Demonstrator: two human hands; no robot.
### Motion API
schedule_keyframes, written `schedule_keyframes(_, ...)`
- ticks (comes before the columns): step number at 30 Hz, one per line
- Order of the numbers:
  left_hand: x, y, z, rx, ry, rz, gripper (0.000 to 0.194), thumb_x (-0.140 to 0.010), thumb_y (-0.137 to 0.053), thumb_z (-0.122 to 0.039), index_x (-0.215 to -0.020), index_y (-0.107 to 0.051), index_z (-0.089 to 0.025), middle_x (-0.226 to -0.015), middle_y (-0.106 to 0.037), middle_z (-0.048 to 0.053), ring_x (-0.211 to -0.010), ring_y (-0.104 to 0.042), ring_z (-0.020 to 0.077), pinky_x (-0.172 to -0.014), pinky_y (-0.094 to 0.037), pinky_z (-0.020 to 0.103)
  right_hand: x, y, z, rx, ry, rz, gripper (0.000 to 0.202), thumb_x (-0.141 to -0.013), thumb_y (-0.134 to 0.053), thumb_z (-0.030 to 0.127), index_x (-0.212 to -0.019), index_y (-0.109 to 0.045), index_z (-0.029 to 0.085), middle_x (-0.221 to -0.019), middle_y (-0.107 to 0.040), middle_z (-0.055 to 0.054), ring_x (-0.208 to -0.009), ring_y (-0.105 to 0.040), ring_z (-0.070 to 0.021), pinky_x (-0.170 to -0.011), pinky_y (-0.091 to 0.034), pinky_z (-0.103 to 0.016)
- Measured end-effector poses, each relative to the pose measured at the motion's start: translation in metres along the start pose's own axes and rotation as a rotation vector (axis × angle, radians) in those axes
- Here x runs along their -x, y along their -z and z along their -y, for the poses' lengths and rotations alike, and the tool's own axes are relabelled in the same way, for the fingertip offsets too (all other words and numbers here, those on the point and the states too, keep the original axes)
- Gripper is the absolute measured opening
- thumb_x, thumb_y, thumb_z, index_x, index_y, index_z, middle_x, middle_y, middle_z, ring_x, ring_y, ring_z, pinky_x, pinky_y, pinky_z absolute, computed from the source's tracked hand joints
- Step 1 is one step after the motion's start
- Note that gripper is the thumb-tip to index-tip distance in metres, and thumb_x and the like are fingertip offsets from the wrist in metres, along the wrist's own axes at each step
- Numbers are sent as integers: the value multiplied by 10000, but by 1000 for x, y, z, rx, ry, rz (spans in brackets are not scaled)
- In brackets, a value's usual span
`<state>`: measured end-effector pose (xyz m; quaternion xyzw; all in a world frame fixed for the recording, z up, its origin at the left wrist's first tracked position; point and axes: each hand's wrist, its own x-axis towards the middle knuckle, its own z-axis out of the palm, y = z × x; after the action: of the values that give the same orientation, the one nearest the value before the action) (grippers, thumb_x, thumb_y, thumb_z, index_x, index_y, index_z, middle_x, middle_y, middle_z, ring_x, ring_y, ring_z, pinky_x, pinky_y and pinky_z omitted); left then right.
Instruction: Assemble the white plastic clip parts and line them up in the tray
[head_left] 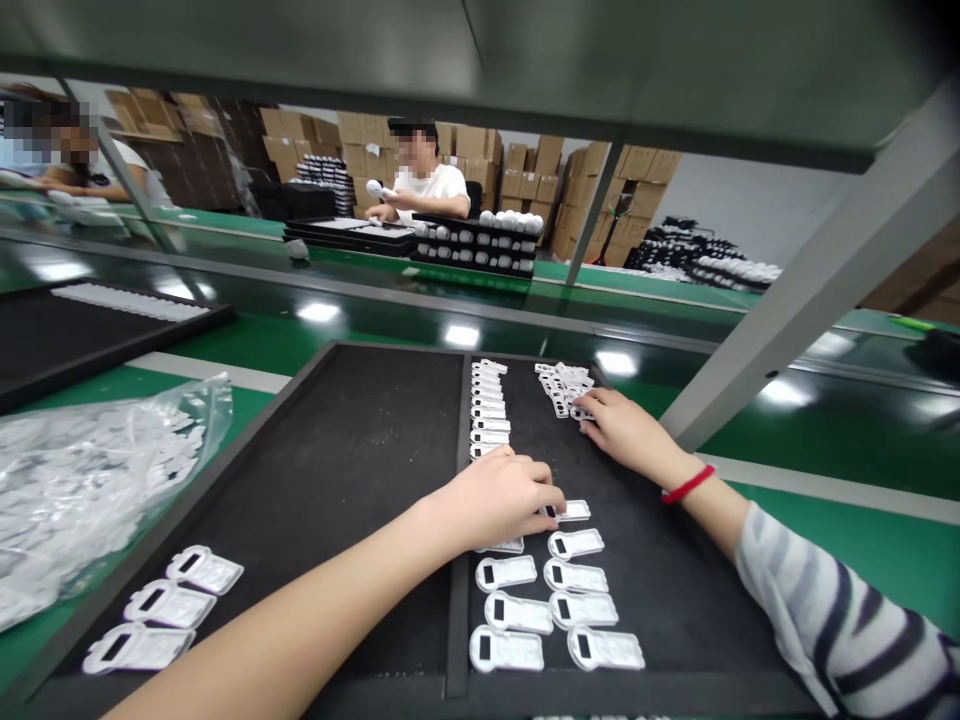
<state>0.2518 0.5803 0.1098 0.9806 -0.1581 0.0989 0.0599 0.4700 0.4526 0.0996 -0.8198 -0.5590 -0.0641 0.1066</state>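
at the far left, a clear plastic bag [97,490] full of white parts lies on the green bench, so plenty of stock seems to be left there. just right of it, in the near left corner of the black tray [375,430], three white shells [154,605] lie in a slanting line; the rest of that half that shows is bare.

past the divider [458,620], a tight column of white parts [489,405] runs along its far stretch, apparently set out already. the left hand [499,500] covers the column's near end, fingers bent close together with their tips at the round end of a shell [576,511]; whether they grip it, i cannot tell. nearer, two columns of shells [512,650] lie roughly parallel, their dark windows showing; whether anything is fitted into them is too small to tell.

farther right, in the tray's far corner, is a loose pile of small white pieces [562,382], unsorted, so this portion looks undone. the right hand [622,430] is at the pile's near edge, thumb and fingers slightly apart over a piece; i cannot tell if it is pinched.
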Motion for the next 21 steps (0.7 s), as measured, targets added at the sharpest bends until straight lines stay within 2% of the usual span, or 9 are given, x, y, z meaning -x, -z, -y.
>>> schedule_keyframes(3,2,0,1,-19,-21,-9,144,-904,-632,-345,-989,-692,-246,-940,-666,0,-829,-617,157,-755,-407,300,-6,4,-3,3,1,-3,226,-886,-496,170,-1043,-652,126,-1071,-621,-185,-983,-608,-327,-862,-483,-451)
schedule_keyframes(7,2,-1,1,-30,-38,-71,187,-911,-610,-378,-1014,-678,-238,-1016,-639,12,-874,-597,168,-792,-412,323,0,20,1,-90,55,8,258,-949,-424,209,-990,-674,166,-1035,-671,-135,-933,-639,-269,-840,-490,-396)
schedule_keyframes(10,1,0,1,-51,-25,-145,192,-948,-543,-353,-1043,-655,-230,-1017,-627,20,-884,-583,172,-784,-410,320,10,25,24,-209,169,84,219,-951,-469,233,-984,-684,208,-995,-703,-69,-913,-652,-214,-825,-497,-327)
schedule_keyframes(14,-1,2,0,-95,11,-175,169,-952,-513,-278,-1047,-637,-214,-1000,-614,33,-894,-572,181,-784,-421,320,18,17,54,-352,282,180,202,-938,-491,210,-871,-682,212,-872,-703,-23,-799,-650,-159,-738,-501,-252)
schedule_keyframes(17,-1,3,1,-126,40,-172,178,-955,-508,-279,-1046,-632,-189,-1062,-609,55,-937,-570,190,-831,-420,333,25,22,57,-407,227,144,224,-958,-437,220,-949,-660,200,-957,-705,-48,-872,-650,-179,-787,-498,-283)
schedule_keyframes(19,-1,2,3,-132,60,-176,183,-956,-517,-298,-1051,-630,-190,-1099,-614,53,-964,-572,197,-852,-408,343,40,39,55,-422,126,66,242,-977,-401,258,-1029,-631,202,-1031,-695,-70,-941,-640,-200,-834,-487,-318)
schedule_keyframes(21,-1,-1,4,-116,78,-162,200,-954,-533,-320,-1095,-626,-213,-1124,-625,39,-991,-575,201,-863,-397,347,64,60,59,-450,62,66,227,-982,-409,308,-1012,-621,232,-983,-698,-52,-889,-646,-195,-787,-492,-305)
